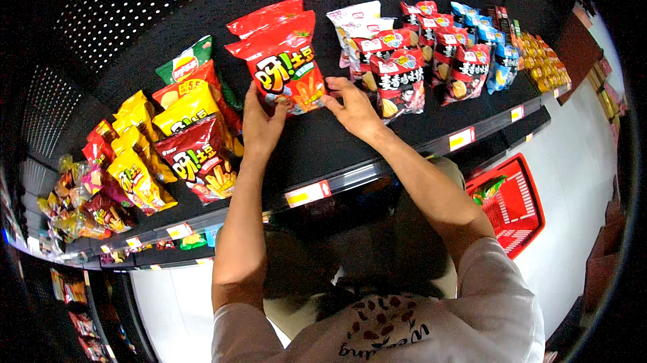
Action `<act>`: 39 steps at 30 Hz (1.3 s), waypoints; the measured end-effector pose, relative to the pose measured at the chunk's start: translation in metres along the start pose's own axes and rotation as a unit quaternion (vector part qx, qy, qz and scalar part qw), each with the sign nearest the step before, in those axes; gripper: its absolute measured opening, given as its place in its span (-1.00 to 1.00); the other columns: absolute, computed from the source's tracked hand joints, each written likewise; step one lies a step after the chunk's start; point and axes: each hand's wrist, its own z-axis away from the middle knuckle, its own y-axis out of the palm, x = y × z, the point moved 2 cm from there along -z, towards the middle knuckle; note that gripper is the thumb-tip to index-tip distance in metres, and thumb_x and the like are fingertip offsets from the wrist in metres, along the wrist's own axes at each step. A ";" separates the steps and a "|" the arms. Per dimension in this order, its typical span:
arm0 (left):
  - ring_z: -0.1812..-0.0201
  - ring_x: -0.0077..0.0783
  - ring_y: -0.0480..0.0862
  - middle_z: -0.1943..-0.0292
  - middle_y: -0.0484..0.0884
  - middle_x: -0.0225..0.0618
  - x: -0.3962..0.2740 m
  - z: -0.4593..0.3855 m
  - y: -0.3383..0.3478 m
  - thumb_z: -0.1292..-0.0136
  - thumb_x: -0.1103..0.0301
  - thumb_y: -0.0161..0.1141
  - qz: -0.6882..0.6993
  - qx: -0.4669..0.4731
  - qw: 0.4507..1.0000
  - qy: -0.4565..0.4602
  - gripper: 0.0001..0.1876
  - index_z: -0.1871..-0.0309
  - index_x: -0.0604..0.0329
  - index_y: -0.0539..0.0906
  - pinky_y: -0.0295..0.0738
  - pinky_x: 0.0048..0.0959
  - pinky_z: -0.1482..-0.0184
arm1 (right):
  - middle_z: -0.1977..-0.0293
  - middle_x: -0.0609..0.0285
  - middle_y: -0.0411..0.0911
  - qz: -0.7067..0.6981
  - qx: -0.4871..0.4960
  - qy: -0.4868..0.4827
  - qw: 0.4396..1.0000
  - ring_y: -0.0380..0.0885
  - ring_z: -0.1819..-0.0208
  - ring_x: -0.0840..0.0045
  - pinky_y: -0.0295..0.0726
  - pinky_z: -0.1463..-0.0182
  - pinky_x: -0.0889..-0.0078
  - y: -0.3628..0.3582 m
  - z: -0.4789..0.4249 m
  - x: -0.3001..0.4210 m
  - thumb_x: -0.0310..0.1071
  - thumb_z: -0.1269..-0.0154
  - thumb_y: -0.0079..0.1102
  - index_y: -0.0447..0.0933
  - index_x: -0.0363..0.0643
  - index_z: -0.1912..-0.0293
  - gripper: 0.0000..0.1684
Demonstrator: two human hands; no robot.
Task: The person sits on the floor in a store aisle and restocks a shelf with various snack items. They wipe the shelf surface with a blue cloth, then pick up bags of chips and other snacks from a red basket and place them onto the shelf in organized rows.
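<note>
A red snack bag stands on the black shelf, with another red bag directly behind it. At its lower left side is my left hand, the thumb on the bag's front and the other fingers along its edge. My right hand touches the lower right edge with its fingertips. Between both hands the bag is held upright. Left of my left hand stand a dark red snack bag and a yellow one. Red and black snack bags stand to the right of my right hand.
More yellow bags and a green chip bag stand at left. Blue bags and small orange-yellow packs line the right. Price tags run along the shelf's front edge. A red shopping basket is on the floor at right.
</note>
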 end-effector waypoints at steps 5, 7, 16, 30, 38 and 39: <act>-0.10 -0.14 0.64 -0.12 0.58 0.09 -0.003 0.012 -0.001 -0.30 0.20 0.37 -0.006 -0.025 0.997 -0.078 -0.31 -0.34 0.45 0.34 0.54 -0.28 -0.15 | -0.01 -0.07 0.60 0.105 -0.026 -0.119 0.987 0.65 0.01 0.14 0.63 -0.06 0.25 -0.019 0.031 0.021 -0.38 -0.37 0.25 0.50 -0.34 -0.11 -0.62; 0.04 -0.34 0.66 0.07 0.67 -0.07 0.020 0.016 -0.013 -0.33 0.32 0.36 -0.075 -0.026 0.995 -0.067 -0.48 -0.22 0.40 0.41 0.56 -0.37 -0.07 | 0.18 -0.04 0.54 0.058 -0.003 -0.096 0.994 0.60 0.14 0.09 0.58 0.06 0.12 -0.031 0.051 0.050 -0.39 -0.36 0.23 0.55 -0.28 -0.01 -0.72; 0.51 -0.63 0.48 0.57 0.51 -0.48 -0.032 0.052 0.005 -0.49 0.19 0.19 0.045 0.209 0.968 -0.135 -0.70 0.38 0.13 0.51 0.35 -0.56 0.43 | 0.22 0.06 0.58 0.023 -0.095 -0.076 0.992 0.60 0.19 0.22 0.59 0.09 0.25 -0.099 0.153 0.067 -0.46 -0.39 0.17 0.59 -0.25 0.02 -0.80; 0.29 -0.62 0.51 0.34 0.61 -0.47 -0.063 0.073 0.050 -0.47 0.30 0.18 0.093 0.350 0.917 -0.170 -0.84 0.17 0.19 0.62 0.39 -0.57 0.16 | 0.28 0.16 0.61 0.090 -0.319 0.277 0.902 0.56 0.30 0.56 0.58 0.22 0.46 -0.298 0.358 -0.135 -0.63 -0.30 0.12 0.60 -0.20 -0.01 -0.69; 0.25 -0.62 0.52 0.33 0.59 -0.49 -0.057 0.071 0.049 -0.47 0.29 0.18 0.070 0.362 0.909 -0.192 -0.85 0.14 0.17 0.63 0.38 -0.57 0.15 | -0.06 -0.05 0.45 0.446 -0.132 0.303 0.831 0.46 -0.11 0.05 0.54 -0.16 0.08 -0.347 0.372 -0.203 -0.49 -0.25 0.11 0.61 0.01 -0.14 -0.54; 0.25 -0.62 0.52 0.33 0.59 -0.48 -0.068 0.072 0.049 -0.47 0.30 0.19 0.049 0.359 0.912 -0.192 -0.86 0.13 0.17 0.62 0.38 -0.57 0.15 | -0.06 -0.05 0.45 0.466 -0.113 0.297 0.825 0.45 -0.11 0.05 0.54 -0.17 0.08 -0.348 0.371 -0.210 -0.48 -0.24 0.12 0.61 0.02 -0.15 -0.52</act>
